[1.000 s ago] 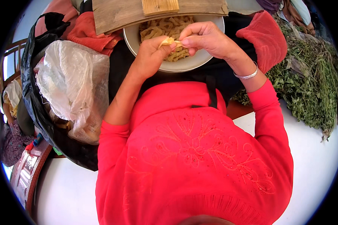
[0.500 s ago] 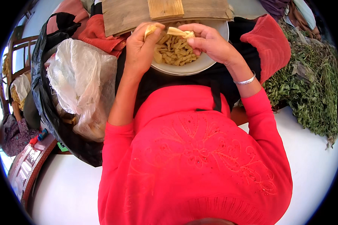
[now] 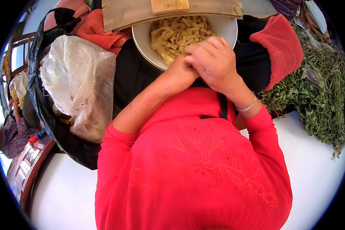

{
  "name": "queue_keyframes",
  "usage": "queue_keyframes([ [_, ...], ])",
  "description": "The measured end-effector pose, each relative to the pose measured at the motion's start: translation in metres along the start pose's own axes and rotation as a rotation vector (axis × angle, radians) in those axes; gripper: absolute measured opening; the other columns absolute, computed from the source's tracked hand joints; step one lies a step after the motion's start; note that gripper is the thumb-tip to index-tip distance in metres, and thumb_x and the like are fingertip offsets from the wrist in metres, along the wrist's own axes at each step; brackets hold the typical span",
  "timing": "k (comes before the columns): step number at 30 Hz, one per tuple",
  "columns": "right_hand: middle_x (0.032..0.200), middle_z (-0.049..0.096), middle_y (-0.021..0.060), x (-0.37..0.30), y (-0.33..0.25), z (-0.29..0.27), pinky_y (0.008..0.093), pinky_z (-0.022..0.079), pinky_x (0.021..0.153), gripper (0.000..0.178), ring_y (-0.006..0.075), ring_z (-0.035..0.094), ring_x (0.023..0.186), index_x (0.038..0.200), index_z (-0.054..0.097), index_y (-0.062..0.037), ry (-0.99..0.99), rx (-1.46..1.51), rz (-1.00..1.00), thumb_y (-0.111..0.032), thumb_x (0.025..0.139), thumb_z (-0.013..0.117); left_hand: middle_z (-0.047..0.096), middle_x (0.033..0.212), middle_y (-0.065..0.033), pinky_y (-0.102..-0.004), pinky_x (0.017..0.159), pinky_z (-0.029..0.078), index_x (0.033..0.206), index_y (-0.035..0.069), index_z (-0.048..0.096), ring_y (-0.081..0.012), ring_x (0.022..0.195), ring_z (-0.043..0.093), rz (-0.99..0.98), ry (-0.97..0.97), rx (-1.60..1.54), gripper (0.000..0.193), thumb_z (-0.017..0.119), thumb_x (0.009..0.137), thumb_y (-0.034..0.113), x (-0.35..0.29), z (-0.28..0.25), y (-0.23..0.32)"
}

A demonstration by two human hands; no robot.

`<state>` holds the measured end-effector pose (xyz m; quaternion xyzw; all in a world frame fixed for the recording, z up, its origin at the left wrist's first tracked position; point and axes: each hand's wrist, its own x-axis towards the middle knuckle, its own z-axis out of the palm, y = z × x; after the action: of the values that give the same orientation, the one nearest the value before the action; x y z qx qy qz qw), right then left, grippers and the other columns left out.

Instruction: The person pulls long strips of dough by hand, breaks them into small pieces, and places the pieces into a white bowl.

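A pale metal basin [image 3: 223, 27] stands in front of me, holding many yellowish-brown strips [image 3: 176, 36] whose kind I cannot tell. My hands are pressed together over its near right rim. My left hand [image 3: 181, 72] is closed, its fingers mostly hidden beneath the other hand. Over it lies my right hand [image 3: 214, 61], closed with its fingers curled. Whatever sits between the hands is hidden. A wooden board with a lighter block [image 3: 169, 6] on it crosses the far side of the basin.
On the left, a black bag [image 3: 35, 80] holds a translucent white plastic bag [image 3: 78, 73]. Red cloths [image 3: 281, 51] lie on both sides of the basin. A large heap of green stalks [image 3: 314, 90] spreads to the right. Another person's patterned sleeve [image 3: 17, 132] shows far left.
My hands, apart with a pale yellow piece in each half a second ago, have come together and moved nearer me. The left has moved right; those pieces are now out of sight.
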<state>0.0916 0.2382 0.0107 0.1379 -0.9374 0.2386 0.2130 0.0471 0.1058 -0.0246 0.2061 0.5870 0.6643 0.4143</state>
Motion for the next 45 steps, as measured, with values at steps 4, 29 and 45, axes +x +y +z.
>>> queue_keyframes([
  [4,0.054,0.05,0.0048,-0.019,0.016,0.0,0.0344,0.04,0.046,0.027,0.0227,0.05,0.048,0.065,0.053,-0.0109,-0.024,0.024,0.116,-0.026,0.08,0.07,0.065,0.077,-0.0125,-0.0384,0.06,0.047,0.085,-0.001,0.059,-0.0271,0.067,0.061,-0.186,-0.209,0.168,0.018,0.061,0.084,0.017,-0.017,-0.001,0.01],
  [29,0.073,0.062,0.0102,0.072,0.014,-0.002,0.0398,0.047,0.054,0.027,0.0298,0.061,0.063,0.101,0.069,-0.0119,0.25,-0.148,0.137,-0.012,0.075,0.062,0.048,0.065,0.0062,-0.0164,0.046,0.028,0.107,0.006,0.057,-0.0012,0.052,0.037,-0.027,-0.159,-0.243,0.02,0.059,0.092,0.018,0.034,-0.076,0.052],
  [45,0.089,0.068,0.0061,0.034,0.023,0.05,0.024,0.051,0.068,0.024,0.0108,0.063,0.073,0.094,0.069,0.0005,0.019,1.337,0.803,-0.021,0.092,0.059,0.048,0.064,0.0064,-0.0178,0.049,0.029,0.096,0.003,0.064,-0.0012,0.056,0.039,-0.071,0.111,0.063,0.016,0.059,0.09,0.017,-0.003,-0.089,0.03],
])
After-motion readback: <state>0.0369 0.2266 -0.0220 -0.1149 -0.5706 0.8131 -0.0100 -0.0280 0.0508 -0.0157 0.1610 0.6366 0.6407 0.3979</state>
